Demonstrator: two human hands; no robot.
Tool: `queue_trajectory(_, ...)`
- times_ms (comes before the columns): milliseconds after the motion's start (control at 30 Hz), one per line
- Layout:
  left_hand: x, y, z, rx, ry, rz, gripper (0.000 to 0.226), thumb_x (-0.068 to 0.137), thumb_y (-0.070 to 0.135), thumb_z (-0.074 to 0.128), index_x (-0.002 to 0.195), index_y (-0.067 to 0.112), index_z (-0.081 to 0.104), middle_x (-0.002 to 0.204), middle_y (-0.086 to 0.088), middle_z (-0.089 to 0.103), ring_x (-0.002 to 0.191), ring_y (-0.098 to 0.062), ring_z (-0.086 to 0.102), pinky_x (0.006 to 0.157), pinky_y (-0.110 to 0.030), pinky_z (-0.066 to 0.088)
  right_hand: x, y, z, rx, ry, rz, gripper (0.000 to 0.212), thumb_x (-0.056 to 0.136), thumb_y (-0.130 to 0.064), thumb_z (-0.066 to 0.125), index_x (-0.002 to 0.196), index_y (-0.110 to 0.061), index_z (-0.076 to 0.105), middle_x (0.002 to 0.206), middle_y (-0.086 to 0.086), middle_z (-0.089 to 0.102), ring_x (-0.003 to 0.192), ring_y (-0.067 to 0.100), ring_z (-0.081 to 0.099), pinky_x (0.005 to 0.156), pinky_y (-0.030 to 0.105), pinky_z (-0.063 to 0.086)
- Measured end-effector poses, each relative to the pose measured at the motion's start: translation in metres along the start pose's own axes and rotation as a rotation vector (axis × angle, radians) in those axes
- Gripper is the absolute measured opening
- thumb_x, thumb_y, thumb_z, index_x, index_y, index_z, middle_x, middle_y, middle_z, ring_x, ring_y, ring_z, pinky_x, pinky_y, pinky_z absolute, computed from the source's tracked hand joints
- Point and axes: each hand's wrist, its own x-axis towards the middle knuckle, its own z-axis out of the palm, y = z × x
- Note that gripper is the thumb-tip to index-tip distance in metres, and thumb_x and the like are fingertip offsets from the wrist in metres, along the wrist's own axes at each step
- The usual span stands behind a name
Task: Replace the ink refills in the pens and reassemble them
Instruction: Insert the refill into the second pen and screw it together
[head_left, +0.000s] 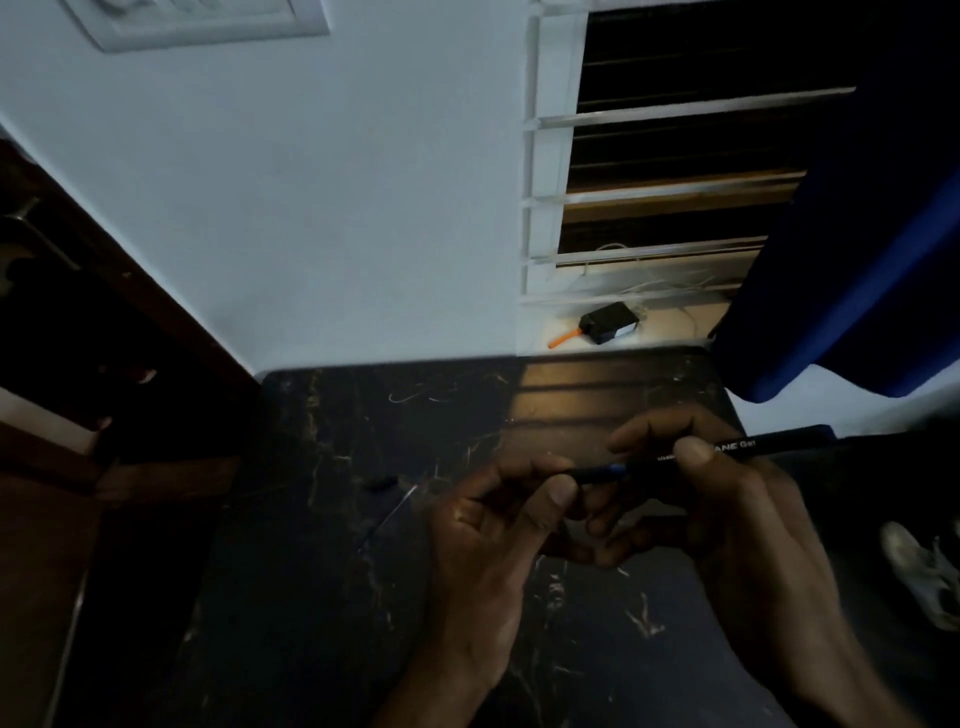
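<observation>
Between the two hands, above the dark marble tabletop (322, 519): black gel pen (737, 447), long axis running low-left to up-right, barrel end past the right hand (727, 519) twd the blue curtain (857, 291), tip end pointing at the left hand (493, 540). Right hand clamped on the barrel, thumb on top by the printed lettering, fingers wrapped under. Left hand pinched shut w/ thumb + forefinger on the tip section, just left of a blue band (618, 469) at what looks like the joint. Hands near touching; the gap between the grips is short. Judgement: step is twisting or pulling the tip section at that joint, so the move turns on staying in line w/ the pen axis; left does the turning, right anchors. Cannot tell if the joint is open yet, too dim. A thin pale rod (395, 512), poss. a refill, lies on the slab left of the left hand, well clear; left is the nearer hand for it.
</observation>
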Motion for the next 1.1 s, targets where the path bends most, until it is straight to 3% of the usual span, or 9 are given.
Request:
queue_trajectory(100,0.0,-0.003,0.005,-0.006,-0.003,0.004,0.024,0.076,0.025,0.079,0.094,0.009,0.079,0.081,-0.012,0.076,0.069,-0.019,0.072,0.053,-0.03,0.058,0.002,0.0,-0.002,-0.048,0.04,-0.049,0.041,0.099,-0.026,0.039,0.092,-0.004,0.072,0.082,0.026,0.071,0.069,0.04,0.07,0.051,0.043,0.056)
queue_trajectory(300,-0.005,0.0,0.011,-0.025,0.003,0.01,0.028,0.073,0.03,0.087,0.092,0.012,0.079,0.081,-0.013,0.074,0.071,-0.021,0.07,0.052,-0.029,0.057,0.006,0.003,-0.004,0.026,0.081,-0.175,0.034,0.099,-0.023,0.047,0.087,-0.005,0.073,0.08,0.011,0.069,0.06,0.022,0.061,0.052,0.03,0.052)
queue_trajectory(433,-0.01,-0.002,0.016,-0.024,0.078,0.012,0.02,0.075,0.026,0.082,0.091,0.015,0.08,0.082,-0.015,0.073,0.069,-0.022,0.068,0.051,-0.03,0.057,0.006,0.005,-0.006,0.139,0.041,-0.17,0.047,0.089,-0.037,0.071,0.102,0.005,0.054,0.083,0.011,0.061,0.061,0.026,0.06,0.051,0.034,0.053)
queue_trajectory(700,-0.017,0.011,0.013,-0.065,0.101,0.045,0.014,0.075,0.025,0.083,0.089,0.02,0.08,0.076,-0.007,0.073,0.07,-0.015,0.07,0.049,-0.026,0.055,-0.003,0.013,-0.006,0.061,0.064,-0.187,0.022,0.089,-0.019,0.07,0.093,0.002,0.063,0.074,0.018,0.068,0.06,0.04,0.064,0.046,0.04,0.052)
queue_trajectory(900,-0.017,0.022,0.001,-0.051,0.101,0.16,0.03,0.071,0.038,0.088,0.093,0.02,0.081,0.079,-0.005,0.075,0.075,-0.013,0.073,0.054,-0.025,0.057,0.004,0.01,0.018,0.184,0.055,-0.133,0.016,0.086,-0.02,0.073,0.083,-0.005,0.067,0.065,0.019,0.066,0.051,0.033,0.064,0.045,0.032,0.05)
queue_trajectory(1000,-0.015,0.029,-0.004,-0.073,0.07,0.218,0.031,0.073,0.038,0.088,0.097,0.02,0.081,0.09,-0.002,0.077,0.083,-0.013,0.075,0.059,-0.027,0.059,0.007,0.007,0.034,0.199,0.09,-0.14,0.022,0.082,-0.031,0.078,0.08,-0.012,0.068,0.06,0.017,0.066,0.044,0.03,0.062,0.043,0.029,0.049)
queue_trajectory(1100,-0.013,0.041,-0.01,-0.146,0.021,0.198,0.033,0.073,0.039,0.087,0.096,0.017,0.078,0.099,-0.003,0.075,0.088,-0.015,0.073,0.065,-0.029,0.06,0.009,0.006,0.049,0.219,0.137,-0.171,0.017,0.081,-0.027,0.077,0.079,-0.012,0.069,0.059,0.017,0.066,0.043,0.027,0.061,0.042,0.028,0.048)
